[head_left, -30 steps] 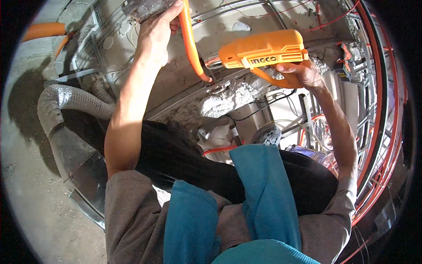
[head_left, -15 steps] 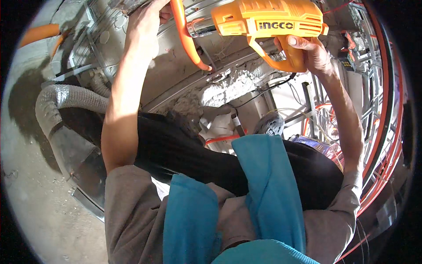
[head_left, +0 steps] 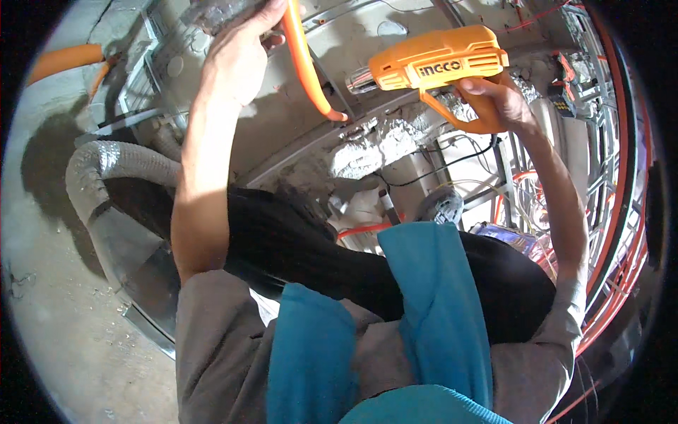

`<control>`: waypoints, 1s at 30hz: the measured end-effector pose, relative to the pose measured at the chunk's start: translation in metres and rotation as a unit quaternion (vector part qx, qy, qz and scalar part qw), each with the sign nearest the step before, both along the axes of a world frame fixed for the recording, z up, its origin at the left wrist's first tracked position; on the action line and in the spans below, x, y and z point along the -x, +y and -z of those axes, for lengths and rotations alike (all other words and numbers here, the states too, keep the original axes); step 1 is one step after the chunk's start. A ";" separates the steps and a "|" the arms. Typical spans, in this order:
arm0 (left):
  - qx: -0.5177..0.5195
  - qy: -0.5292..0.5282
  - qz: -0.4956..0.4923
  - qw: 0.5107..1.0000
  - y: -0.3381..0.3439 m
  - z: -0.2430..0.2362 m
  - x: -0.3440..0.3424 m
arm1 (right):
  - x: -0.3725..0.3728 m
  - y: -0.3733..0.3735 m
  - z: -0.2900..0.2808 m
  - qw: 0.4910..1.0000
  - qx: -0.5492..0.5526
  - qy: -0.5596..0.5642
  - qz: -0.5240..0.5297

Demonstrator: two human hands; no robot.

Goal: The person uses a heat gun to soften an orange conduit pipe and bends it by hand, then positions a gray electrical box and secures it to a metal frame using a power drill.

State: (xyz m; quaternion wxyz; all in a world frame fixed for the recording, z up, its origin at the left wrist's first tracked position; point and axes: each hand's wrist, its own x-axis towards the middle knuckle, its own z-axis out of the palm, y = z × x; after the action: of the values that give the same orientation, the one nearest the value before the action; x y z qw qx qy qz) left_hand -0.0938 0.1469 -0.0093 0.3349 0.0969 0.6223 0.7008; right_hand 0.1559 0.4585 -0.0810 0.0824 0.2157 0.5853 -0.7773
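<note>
An orange heat gun (head_left: 441,60) with a bare metal nozzle is gripped by its handle in my right hand (head_left: 498,99). Its nozzle points left at a bent orange conduit pipe (head_left: 304,60), with a gap between them. At the top edge, the thumb and fingers of my left hand (head_left: 240,56) close on the upper part of that pipe. The pipe curves down and right to a free end. Where its upper end goes is cut off by the picture's edge.
A ribbed silver flexible duct (head_left: 134,159) bends at left. Another orange pipe (head_left: 70,60) lies at far left. A power drill (head_left: 563,92) stands among metal framing and red conduits at right. A black cable (head_left: 459,166) runs below the heat gun over broken white rubble (head_left: 378,148).
The heat gun has moved right and down, so its nozzle is farther from the orange pipe and no longer overlaps it. My left hand keeps its hold on the pipe.
</note>
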 end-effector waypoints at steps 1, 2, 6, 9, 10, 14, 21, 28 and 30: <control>0.027 0.096 0.026 0.995 -0.004 0.007 0.001 | 0.002 0.001 -0.003 1.000 0.017 0.015 -0.013; 0.053 0.192 0.052 0.979 -0.009 0.015 0.002 | 0.004 0.003 -0.004 0.999 0.034 0.030 -0.025; 0.107 0.338 0.105 0.929 -0.018 0.027 0.004 | 0.006 0.002 -0.017 0.998 0.041 0.045 -0.028; 0.121 0.272 0.062 0.953 -0.011 0.025 0.001 | 0.006 -0.005 -0.018 0.999 0.029 0.026 -0.017; 0.126 0.219 0.042 0.967 -0.009 0.024 0.000 | 0.007 -0.007 -0.018 0.999 0.022 0.001 -0.032; 0.126 0.196 0.036 0.972 -0.001 0.017 -0.003 | -0.004 -0.004 -0.010 0.998 0.019 0.000 -0.056; 0.148 0.189 0.012 0.971 -0.001 0.015 -0.004 | 0.003 -0.007 -0.012 0.998 0.021 0.035 -0.056; 0.129 0.229 0.049 0.964 -0.007 0.027 0.007 | 0.005 -0.008 -0.032 0.998 0.029 0.029 -0.056; 0.100 0.162 -0.003 0.982 -0.002 0.023 -0.002 | 0.005 -0.016 -0.035 0.997 0.004 0.062 -0.051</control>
State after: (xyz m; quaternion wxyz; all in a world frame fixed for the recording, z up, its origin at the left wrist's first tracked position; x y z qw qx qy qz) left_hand -0.0920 0.1447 -0.0324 0.2356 0.1728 0.7356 0.6111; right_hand 0.1507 0.4426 -0.0463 0.0860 0.1368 0.5962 -0.7864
